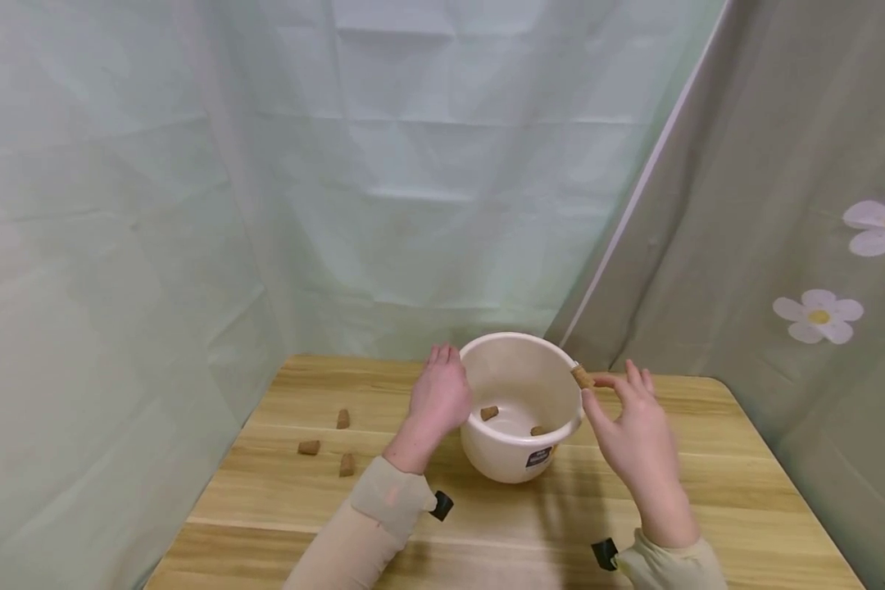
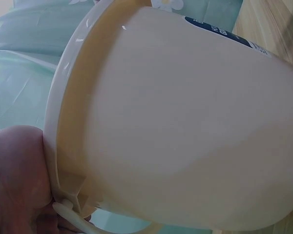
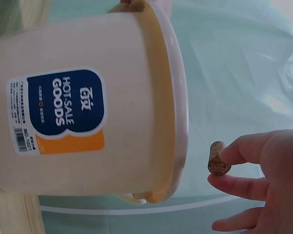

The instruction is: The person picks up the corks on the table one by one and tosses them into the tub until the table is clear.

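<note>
A white plastic bucket point(image 1: 503, 464) stands upright on the table with a printed label point(image 3: 66, 107) on its side. My left hand point(image 1: 442, 392) grips its rim on the left, beside the handle point(image 2: 78, 222); most of those fingers are hidden in the left wrist view. Between thumb and forefinger, my right hand point(image 1: 637, 434) pinches a cork stopper point(image 3: 218, 158) just outside the right rim, at about rim height. Inside the bucket lie two corks, one cork point(image 1: 490, 413) toward the left and another cork point(image 1: 537, 430) partly hidden by the near rim.
Three loose corks lie left of the bucket: a back cork point(image 1: 342, 419), a left cork point(image 1: 309, 447) and a near cork point(image 1: 347, 465). The wooden table point(image 1: 265, 500) ends against a pale curtain point(image 1: 442, 205) behind and a grey flowered curtain point(image 1: 767, 246) at right.
</note>
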`<state>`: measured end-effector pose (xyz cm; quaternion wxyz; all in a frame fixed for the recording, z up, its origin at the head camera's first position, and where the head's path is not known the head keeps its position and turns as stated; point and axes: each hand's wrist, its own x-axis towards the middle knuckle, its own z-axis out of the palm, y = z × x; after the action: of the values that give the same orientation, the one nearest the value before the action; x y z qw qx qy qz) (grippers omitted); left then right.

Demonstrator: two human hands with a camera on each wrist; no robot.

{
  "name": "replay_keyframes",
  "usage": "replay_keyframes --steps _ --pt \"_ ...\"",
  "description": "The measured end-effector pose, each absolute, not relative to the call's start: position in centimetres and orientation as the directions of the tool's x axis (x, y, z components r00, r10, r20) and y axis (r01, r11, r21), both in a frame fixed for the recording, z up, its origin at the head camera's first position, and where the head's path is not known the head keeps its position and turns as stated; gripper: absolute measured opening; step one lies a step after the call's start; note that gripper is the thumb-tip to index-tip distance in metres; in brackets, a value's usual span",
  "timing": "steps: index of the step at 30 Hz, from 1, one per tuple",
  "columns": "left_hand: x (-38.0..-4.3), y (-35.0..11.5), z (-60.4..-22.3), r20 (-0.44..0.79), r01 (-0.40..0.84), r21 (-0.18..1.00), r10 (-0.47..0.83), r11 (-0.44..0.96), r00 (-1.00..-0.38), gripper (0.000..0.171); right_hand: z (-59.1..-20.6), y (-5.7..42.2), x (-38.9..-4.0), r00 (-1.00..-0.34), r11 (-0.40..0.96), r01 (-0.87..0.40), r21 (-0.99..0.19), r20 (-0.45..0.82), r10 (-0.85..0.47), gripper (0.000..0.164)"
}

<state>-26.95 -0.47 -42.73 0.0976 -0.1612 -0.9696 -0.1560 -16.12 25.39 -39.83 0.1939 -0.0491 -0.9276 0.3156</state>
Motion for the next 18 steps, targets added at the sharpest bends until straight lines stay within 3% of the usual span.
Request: replay_keyframes --steps 8,18 --pt "-27.0 -0.6 -42.8 0.256 0.355 0.272 0.289 0.894 -0.923 0.047 -40.1 24.4 -16.4 -0.924 0.821 -0.061 -0.567 0.343 0.168 0.037" --pt "-27.1 -0.5 -42.9 0.248 0.35 0.256 0.289 0.901 -0.925 0.048 -40.5 23.8 -16.9 -0.937 0.834 -0.074 -0.547 0.325 0.13 0.038"
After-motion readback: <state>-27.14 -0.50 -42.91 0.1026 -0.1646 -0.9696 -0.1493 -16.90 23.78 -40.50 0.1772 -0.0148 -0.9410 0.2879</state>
